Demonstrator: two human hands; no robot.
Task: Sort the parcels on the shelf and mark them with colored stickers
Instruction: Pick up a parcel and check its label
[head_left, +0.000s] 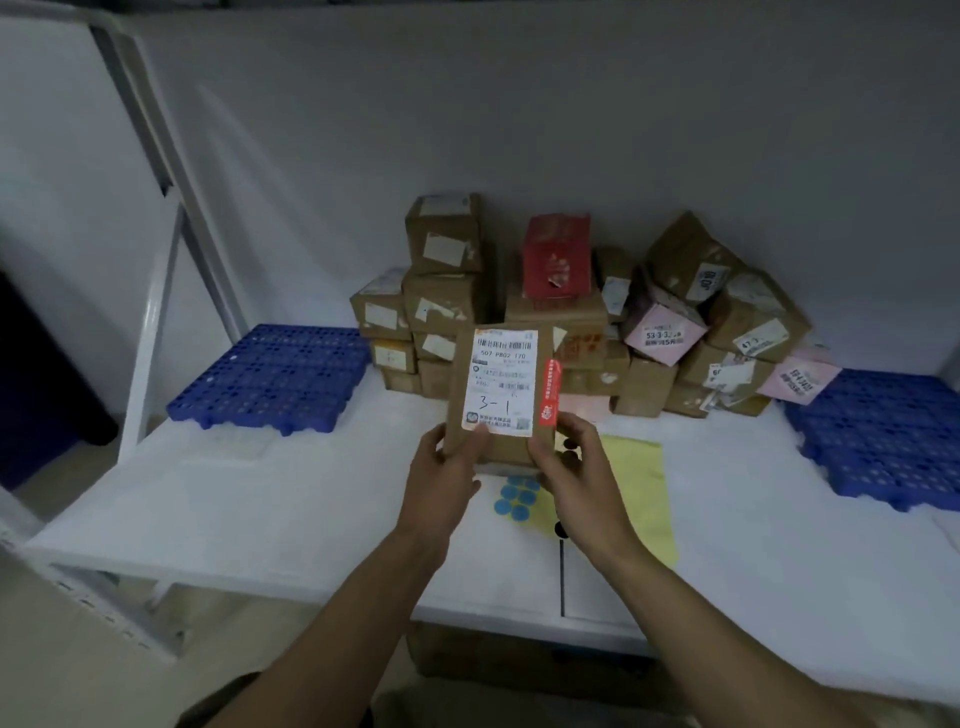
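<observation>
Slip risk: the held parcel (501, 395) is gripped only along its bottom edge, with most of it standing free above. If the pinch loosens, I'd expect it to tip or drop onto the blue stickers (517, 496) just below at 6 o'clock.
Pile risk: the parcel pile (447, 306) at 12 o'clock is tidy on its left, but its right side at about 2 o'clock is tilted and jumbled. A nudge while reaching in could bring those boxes sliding down.
Sorting risk: the label carries a handwritten "3-1". Misreading it would likely mean the wrong colour or the wrong side.
Left hand (441, 478): curled round the parcel's lower left corner, thumb on the front face, fingers hidden behind.
Right hand (576, 467): clasping the lower right corner, thumb at the label's edge, the other fingers out of sight behind it.
Parcel position: held upright, label facing me, in the air above the shelf (260, 509), in front of the pile.
Sticker sheets: a yellow sheet (641, 488) lies at 5 o'clock, partly under the right hand.
Drop zones: blue pallets sit at 9 o'clock (275, 376) and 3 o'clock (883, 431), both well apart from the parcel.
</observation>
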